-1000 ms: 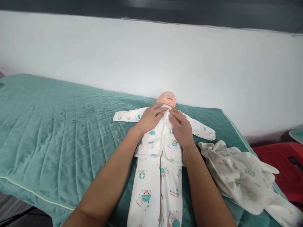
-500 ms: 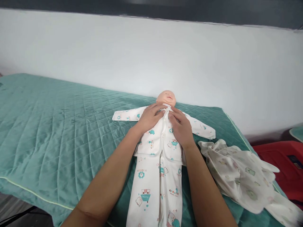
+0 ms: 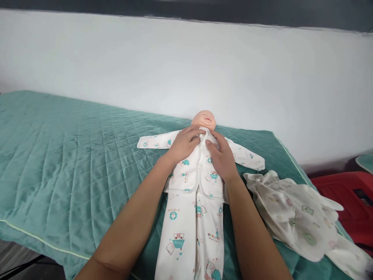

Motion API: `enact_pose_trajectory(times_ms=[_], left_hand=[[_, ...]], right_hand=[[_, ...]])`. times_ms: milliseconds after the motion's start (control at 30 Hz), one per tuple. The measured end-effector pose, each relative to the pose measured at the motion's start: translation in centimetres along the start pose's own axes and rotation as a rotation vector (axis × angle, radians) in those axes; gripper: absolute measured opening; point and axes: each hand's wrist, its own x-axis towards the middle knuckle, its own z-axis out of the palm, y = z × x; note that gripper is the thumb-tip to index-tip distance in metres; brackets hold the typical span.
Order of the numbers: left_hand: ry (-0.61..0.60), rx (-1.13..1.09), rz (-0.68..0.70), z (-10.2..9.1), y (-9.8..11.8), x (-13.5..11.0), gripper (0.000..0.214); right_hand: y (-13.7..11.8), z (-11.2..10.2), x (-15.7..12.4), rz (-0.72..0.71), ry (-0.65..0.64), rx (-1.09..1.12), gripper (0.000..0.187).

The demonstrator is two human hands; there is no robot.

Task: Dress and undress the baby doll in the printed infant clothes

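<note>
Top: I see the white printed top on the doll, which lies face up on the quilt, right of centre and toward the far edge.
Axis: the doll runs near to far, head at the far end, sleeves spread left and right.
Left hand: my left hand lies palm down on the left chest, fingers close together, tips at the collar.
Right hand: my right hand lies on the right chest, just as near, with its thumb at the front opening.
Key relation: both sets of fingertips meet on the centre line just below the chin, and the button row runs toward me from there.
Grip: I cannot tell whether either hand pinches the fabric or only presses on it.
Hidden: the collar and top button are under my fingers, and the trousers are cut off at the near edge.
Around: a loose garment lies crumpled to the right, apart from the doll, and a red thing beyond it is hard to make out.
</note>
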Motion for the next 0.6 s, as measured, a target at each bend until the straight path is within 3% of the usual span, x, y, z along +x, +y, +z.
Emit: enact_pose_trajectory(times_ms=[233,400,600], left_hand=[[-0.036,-0.144,0.030,-0.8,0.4,-0.6,0.024],[-0.144,-0.232,0.075,-1.7,-0.1,-1.2,0.020],[-0.230,-0.297,0.054,-2.3,-0.8,-1.8,0.022]], right_hand=[[-0.3,0.0,-0.6,-0.049,0.124,0.113,0.010],[-0.7,-0.5,-1.1,-0.174,0.045,0.051,0.010],[-0.7,-0.7,-1.5,-0.164,0.019,0.073,0.013]])
